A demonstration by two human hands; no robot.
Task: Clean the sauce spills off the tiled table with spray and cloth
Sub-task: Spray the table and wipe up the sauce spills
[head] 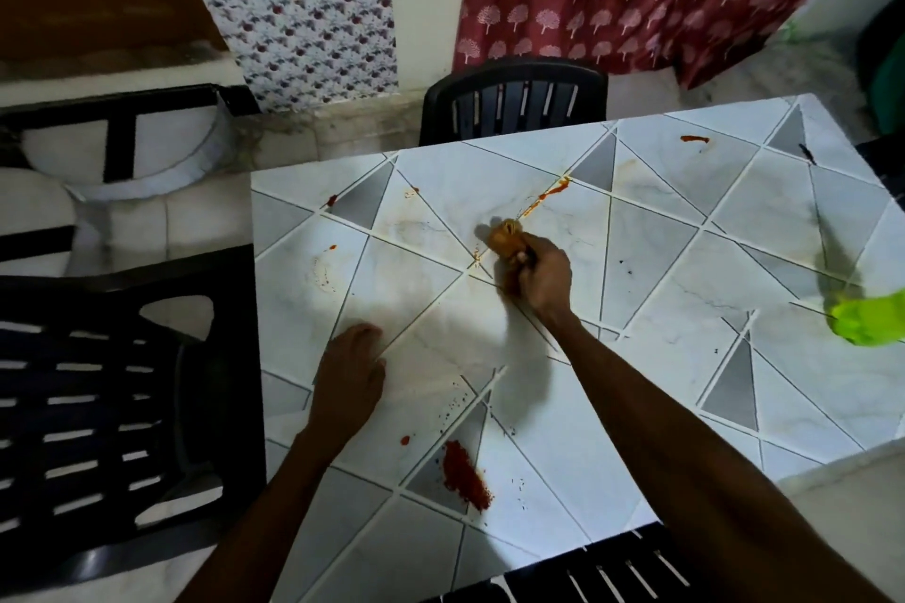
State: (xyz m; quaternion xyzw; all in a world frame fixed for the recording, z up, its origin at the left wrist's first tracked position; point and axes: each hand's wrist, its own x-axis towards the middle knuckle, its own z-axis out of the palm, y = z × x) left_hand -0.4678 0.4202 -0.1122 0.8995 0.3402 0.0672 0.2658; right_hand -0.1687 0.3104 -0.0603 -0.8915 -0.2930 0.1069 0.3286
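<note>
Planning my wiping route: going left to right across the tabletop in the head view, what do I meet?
Left hand → large red spill → right hand gripping the cloth → small red smear → blurred green object.

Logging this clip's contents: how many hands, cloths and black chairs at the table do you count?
Hands: 2, left hand flat on the table, right hand gripping the cloth
Cloths: 1
Black chairs: 3, far chair, left chair, near chair
Total: 6
</note>
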